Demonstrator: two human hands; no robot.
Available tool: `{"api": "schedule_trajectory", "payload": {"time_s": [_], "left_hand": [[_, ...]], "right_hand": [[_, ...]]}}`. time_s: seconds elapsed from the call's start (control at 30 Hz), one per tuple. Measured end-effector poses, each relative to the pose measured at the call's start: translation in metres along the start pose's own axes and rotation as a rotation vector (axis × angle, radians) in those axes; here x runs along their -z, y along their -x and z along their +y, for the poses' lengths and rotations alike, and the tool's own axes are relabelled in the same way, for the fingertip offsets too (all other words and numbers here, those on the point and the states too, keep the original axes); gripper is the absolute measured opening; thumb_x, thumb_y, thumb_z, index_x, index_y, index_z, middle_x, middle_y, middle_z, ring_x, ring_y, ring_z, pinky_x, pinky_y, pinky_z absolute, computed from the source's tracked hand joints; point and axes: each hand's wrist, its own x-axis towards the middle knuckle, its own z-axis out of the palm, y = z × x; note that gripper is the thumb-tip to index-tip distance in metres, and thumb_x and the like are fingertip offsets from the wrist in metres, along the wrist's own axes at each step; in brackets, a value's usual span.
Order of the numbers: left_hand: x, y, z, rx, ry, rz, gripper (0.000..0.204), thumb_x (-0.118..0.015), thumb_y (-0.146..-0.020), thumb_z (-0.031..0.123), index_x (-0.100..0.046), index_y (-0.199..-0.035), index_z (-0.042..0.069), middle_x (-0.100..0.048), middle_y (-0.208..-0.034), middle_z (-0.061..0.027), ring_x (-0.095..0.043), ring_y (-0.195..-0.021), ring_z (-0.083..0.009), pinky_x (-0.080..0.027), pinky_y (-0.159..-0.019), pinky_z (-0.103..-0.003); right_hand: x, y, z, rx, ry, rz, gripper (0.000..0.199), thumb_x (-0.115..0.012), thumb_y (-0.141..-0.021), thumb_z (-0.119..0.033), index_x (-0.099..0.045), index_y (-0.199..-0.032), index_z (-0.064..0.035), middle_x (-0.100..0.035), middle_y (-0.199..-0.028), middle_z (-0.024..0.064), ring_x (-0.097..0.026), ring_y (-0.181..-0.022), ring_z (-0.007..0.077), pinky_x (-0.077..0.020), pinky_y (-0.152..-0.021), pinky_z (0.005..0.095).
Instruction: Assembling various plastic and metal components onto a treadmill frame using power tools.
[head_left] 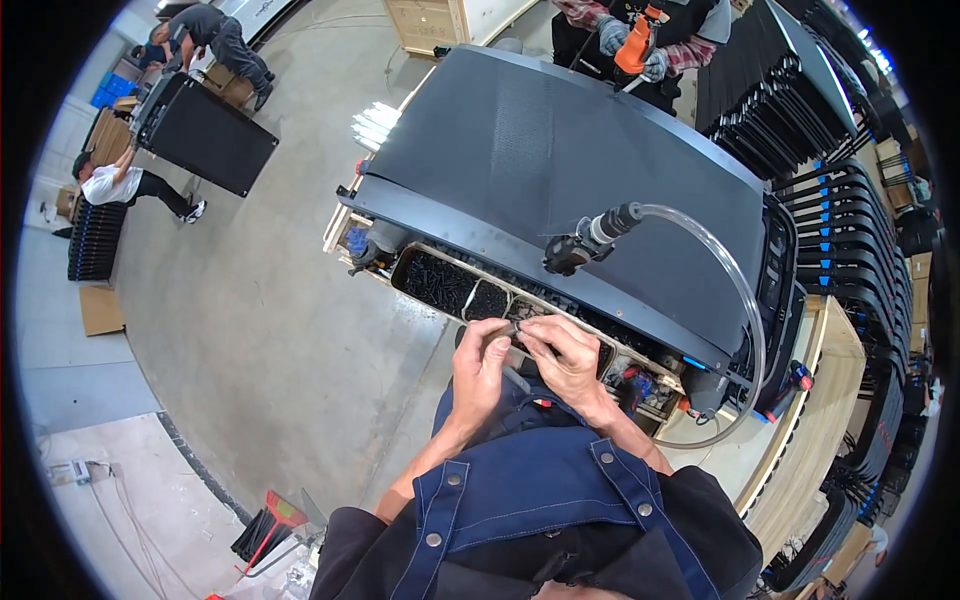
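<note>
My left hand (pixel 480 372) and my right hand (pixel 566 360) meet in front of my body, above the near edge of the parts bins. Both are closed in a pinch, fingertips almost touching. Between them shows a sliver of a small greyish part (pixel 515 328), too small to name and mostly covered by my fingers. Just beyond lies a bin of black screws (pixel 436 281) with smaller compartments beside it. Past the bins stretches a treadmill deck with a black belt (pixel 540 130). A black power tool (pixel 590 238) with a clear hose rests on its near side.
Across the deck, a gloved co-worker holds an orange drill (pixel 634 48). The clear hose (pixel 752 300) loops down on my right, near a wooden crate (pixel 815 400). Black frames (pixel 840 230) are stacked at right. Two people handle a black deck (pixel 210 135) at far left.
</note>
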Motion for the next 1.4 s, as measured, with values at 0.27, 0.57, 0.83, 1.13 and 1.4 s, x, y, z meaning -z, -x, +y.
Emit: {"api": "schedule_trajectory", "payload": {"time_s": [0.27,0.57,0.83,1.13,1.4], "left_hand": [[-0.018,0.0,0.0,-0.602,-0.719,0.233,0.038,-0.069,-0.085,-0.006,-0.068,-0.121,0.007,-0.065,-0.096,-0.0115,-0.062,-0.083,-0.0296,-0.052,-0.069,-0.036],[-0.01,-0.024,-0.001,-0.443,-0.681,0.074,0.025,-0.071,-0.092,0.007,-0.07,-0.116,0.004,-0.065,-0.09,-0.0097,-0.061,-0.077,-0.0234,-0.05,-0.07,-0.036],[0.025,-0.075,-0.075,0.567,-0.009,-0.26,0.035,-0.082,-0.086,0.042,-0.072,-0.093,0.009,-0.056,-0.077,0.0064,-0.044,-0.062,-0.002,-0.033,-0.05,-0.022],[0.012,-0.156,-0.18,1.059,0.659,-0.401,0.018,-0.07,-0.093,0.026,-0.059,-0.09,0.013,-0.054,-0.077,0.0024,-0.046,-0.061,-0.0074,-0.033,-0.048,-0.021],[-0.022,-0.178,-0.177,0.95,0.706,-0.623,0.019,-0.07,-0.092,0.032,-0.06,-0.085,0.017,-0.05,-0.067,0.0082,-0.048,-0.06,-0.0067,-0.031,-0.05,-0.021]], "right_hand": [[-0.01,0.017,-0.002,-0.317,-0.391,0.101,0.016,-0.07,-0.092,0.007,-0.07,-0.107,0.0052,-0.07,-0.098,0.0124,-0.07,-0.08,0.0138,-0.0595,-0.071,0.0248],[-0.016,0.015,0.005,-0.531,-0.327,0.141,0.014,-0.068,-0.095,0.002,-0.07,-0.109,0.0037,-0.07,-0.094,0.0102,-0.07,-0.08,0.0135,-0.0574,-0.068,0.0251],[0.01,0.013,0.025,-0.576,0.15,-0.218,0.023,-0.07,-0.092,-0.001,-0.07,-0.115,0.0002,-0.073,-0.096,0.0088,-0.07,-0.086,0.0157,-0.056,-0.076,0.0295],[0.026,-0.122,0.013,-0.45,0.042,0.189,0.064,-0.081,-0.07,0.003,-0.06,-0.13,0.0003,-0.066,-0.129,0.0158,-0.067,-0.109,0.0231,-0.0531,-0.101,0.0378],[-0.01,-0.121,0.026,-0.586,-0.214,0.097,0.065,-0.087,-0.069,-0.007,-0.057,-0.126,-0.0001,-0.069,-0.116,0.0191,-0.067,-0.107,0.0255,-0.0543,-0.097,0.0406]]}}
